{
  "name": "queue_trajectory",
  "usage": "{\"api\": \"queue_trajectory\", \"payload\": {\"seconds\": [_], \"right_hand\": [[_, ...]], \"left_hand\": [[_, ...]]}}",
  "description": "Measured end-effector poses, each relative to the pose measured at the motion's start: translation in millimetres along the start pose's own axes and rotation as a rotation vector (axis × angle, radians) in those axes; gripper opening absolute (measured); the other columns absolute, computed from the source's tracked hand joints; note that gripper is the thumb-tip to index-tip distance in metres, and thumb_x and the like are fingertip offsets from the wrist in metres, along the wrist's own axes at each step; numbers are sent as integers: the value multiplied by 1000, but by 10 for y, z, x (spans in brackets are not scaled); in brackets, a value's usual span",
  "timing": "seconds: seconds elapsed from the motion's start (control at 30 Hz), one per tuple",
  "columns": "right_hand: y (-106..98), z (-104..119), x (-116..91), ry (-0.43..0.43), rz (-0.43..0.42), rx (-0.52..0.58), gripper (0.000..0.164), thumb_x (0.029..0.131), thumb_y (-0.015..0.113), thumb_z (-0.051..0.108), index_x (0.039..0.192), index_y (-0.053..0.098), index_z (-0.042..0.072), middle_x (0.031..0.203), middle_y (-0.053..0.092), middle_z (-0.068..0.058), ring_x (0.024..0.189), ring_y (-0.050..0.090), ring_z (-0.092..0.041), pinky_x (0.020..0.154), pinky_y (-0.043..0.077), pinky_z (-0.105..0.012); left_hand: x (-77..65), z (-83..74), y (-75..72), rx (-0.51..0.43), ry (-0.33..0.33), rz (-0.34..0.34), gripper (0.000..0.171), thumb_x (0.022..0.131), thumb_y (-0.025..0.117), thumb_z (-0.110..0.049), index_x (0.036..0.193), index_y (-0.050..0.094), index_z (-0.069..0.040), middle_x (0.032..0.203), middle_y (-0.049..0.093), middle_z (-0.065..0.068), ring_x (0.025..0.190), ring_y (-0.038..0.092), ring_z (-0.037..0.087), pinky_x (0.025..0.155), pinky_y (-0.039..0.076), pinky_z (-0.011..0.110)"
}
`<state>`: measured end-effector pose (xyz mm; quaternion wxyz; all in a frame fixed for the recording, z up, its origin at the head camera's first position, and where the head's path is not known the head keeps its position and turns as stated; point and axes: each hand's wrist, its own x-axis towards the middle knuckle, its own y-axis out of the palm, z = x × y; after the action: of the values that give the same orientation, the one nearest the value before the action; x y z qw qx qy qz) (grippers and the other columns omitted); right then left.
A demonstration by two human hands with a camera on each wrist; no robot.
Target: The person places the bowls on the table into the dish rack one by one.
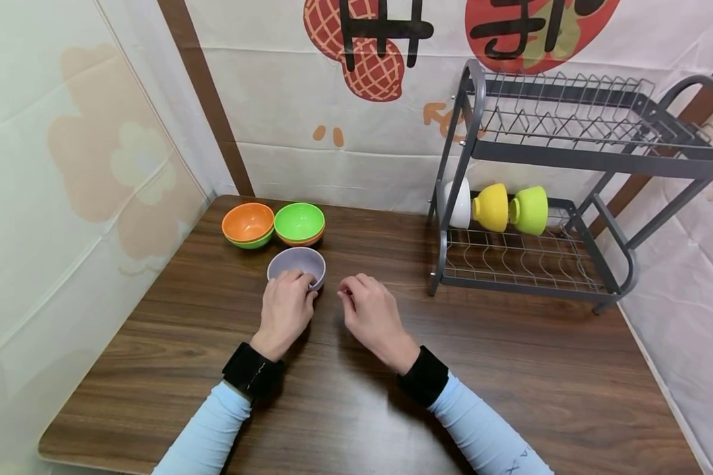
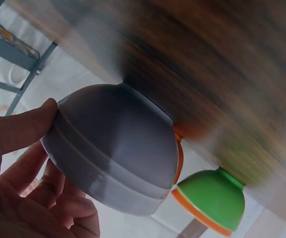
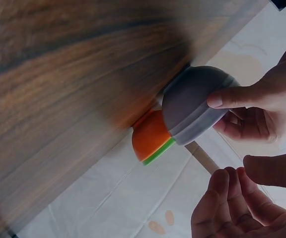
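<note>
My left hand (image 1: 286, 307) pinches the near rim of a purple-grey bowl (image 1: 296, 260), thumb outside and fingers over the inside. In the left wrist view the bowl (image 2: 113, 144) is upright, its base at the wooden tabletop. To its right, my right hand (image 1: 373, 318) is held above the table with loosely bent fingers and nothing in them. The right wrist view shows its thumb (image 3: 267, 168) close to the fingertips. Just behind the purple-grey bowl, an orange bowl (image 1: 248, 221) sits in a green one, and a green bowl (image 1: 300, 221) sits in an orange one.
A two-tier grey metal dish rack (image 1: 529, 285) stands at the back right. On its lower tier, a white bowl (image 1: 461, 204), a yellow bowl (image 1: 492, 207) and a lime-green bowl (image 1: 531, 210) stand on edge. Printed cloth walls border the wooden table (image 1: 356, 409) behind and at the sides.
</note>
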<state>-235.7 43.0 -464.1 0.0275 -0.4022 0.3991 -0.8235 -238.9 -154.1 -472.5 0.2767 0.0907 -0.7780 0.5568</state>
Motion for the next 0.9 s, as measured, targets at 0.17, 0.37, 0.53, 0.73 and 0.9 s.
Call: {"api": "queue_trajectory", "payload": {"seconds": [0.17,0.37,0.53,0.73,0.9], "right_hand": [[-17,6,-2,3,12,-6,4,99,70,10,98,73,7,93,67,-3,83,65,-19,73,55,-33],[-72,16,11,6,-2,-5,3,98,71,9,99,74,7,94,68,-3,85,66,-19,72,56,-34],[-130,15,23,18,-24,-8,3,97,73,7,100,74,8,94,69,-3,86,66,-18,72,55,-35],[-201,-4,34,12,-63,-12,7,95,75,4,101,73,8,95,68,-3,86,66,-19,73,55,-36],[-269,-25,23,22,-69,-6,9,95,74,1,101,73,7,96,68,-4,87,67,-18,72,56,-33]], "left_hand": [[20,3,-4,10,12,-26,17,79,88,-3,91,76,-4,87,66,10,84,62,36,68,43,48],[32,-37,-25,-34,3,-23,15,79,87,-1,88,75,-4,87,65,8,85,61,34,70,44,47],[25,-107,-40,-68,29,-27,16,78,87,0,88,75,-3,86,64,7,85,61,34,70,45,47],[54,-226,-68,-56,74,-43,18,76,89,-1,87,74,-4,83,61,6,85,61,34,71,44,46],[79,-342,-89,-54,108,-43,18,76,89,-2,86,74,-6,80,59,5,83,59,32,70,40,45]]}}
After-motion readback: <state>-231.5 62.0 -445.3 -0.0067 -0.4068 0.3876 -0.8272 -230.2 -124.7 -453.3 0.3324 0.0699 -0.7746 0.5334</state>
